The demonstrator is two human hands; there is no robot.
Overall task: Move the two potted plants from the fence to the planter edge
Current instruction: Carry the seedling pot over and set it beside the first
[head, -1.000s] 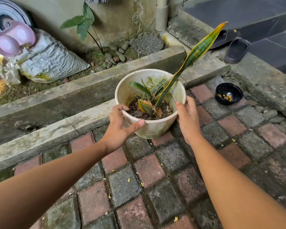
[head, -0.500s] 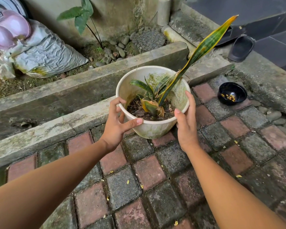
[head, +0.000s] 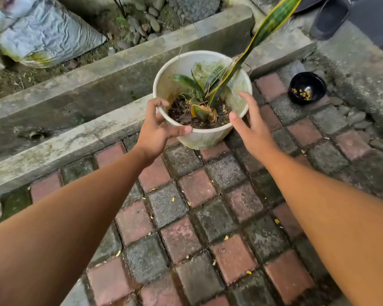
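Half a second ago both hands were pressed to the sides of the white plastic pot [head: 205, 138]; the right hand [head: 253, 129] has since come off it and hangs just beside the rim with fingers spread and thumb out, gripping nothing. The left hand [head: 157, 131] still curls round the near left of the rim, fingers over the lip and thumb laid along the outer wall, though whether it presses or merely touches cannot be told. The view has also tipped down, so the leafy plant and the pink object seen earlier by the wall are out of frame.

The pot stands on the brick paving [head: 186, 217], its far side against the low concrete curb [head: 80, 138] of the planter. It holds dark soil, dry brown leaf scraps and a snake plant [head: 208, 89]: a cluster of short green leaves, one yellowed at the base, and one long yellow-edged leaf [head: 272, 21] leaning out over the rim toward the upper right. The inner wall is streaked with green.

To the right, well apart from the pot, a small black bowl [head: 306, 88] sits on the paving with a scatter of yellow bits in its bottom. Beyond the curb runs a shallow gutter, then a second concrete edge [head: 142, 51] bounding a bed of soil and pebbles [head: 146, 21], where a crumpled grey sack [head: 42, 32] lies. A dark sandal [head: 329, 17] rests at the upper right.
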